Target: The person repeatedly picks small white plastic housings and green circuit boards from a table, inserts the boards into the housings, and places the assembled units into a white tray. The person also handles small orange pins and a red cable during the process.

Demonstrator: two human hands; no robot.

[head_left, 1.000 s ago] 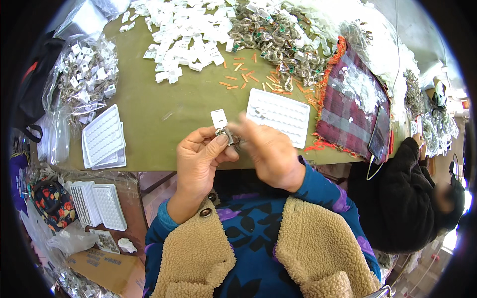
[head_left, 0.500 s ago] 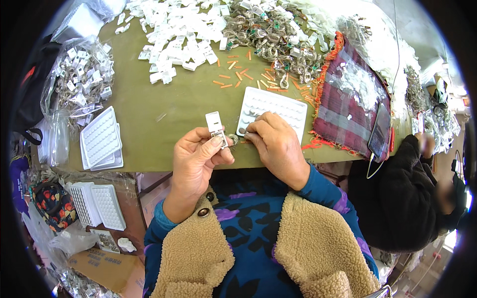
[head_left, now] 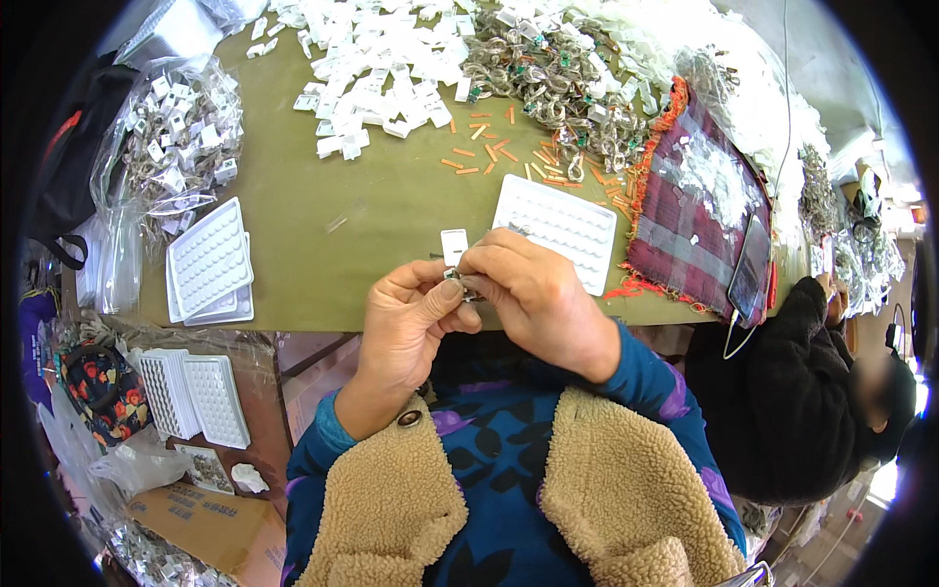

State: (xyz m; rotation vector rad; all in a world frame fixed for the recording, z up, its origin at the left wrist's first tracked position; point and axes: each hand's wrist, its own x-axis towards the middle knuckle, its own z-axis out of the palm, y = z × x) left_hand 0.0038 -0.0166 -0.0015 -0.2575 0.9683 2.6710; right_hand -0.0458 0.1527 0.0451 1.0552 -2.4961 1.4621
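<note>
My left hand pinches a small white plastic case between thumb and fingers, its flap standing up. Closed fingertips of my right hand meet at the lower part of the case; whatever they pinch is hidden behind them. Just beyond the right hand lies a white tray with rows of round pockets. Several thin orange strips are scattered past the tray, near a heap of white plastic cases and a heap of coiled clear cords.
A clear bag of small parts and stacked white trays occupy the green table's left side. To the right are a plaid cloth and a phone with its cable. A person in black sits at right.
My right hand has left the white tray and come left to the case in my left hand. The view has shifted slightly, so the tabletop things appear further right.
</note>
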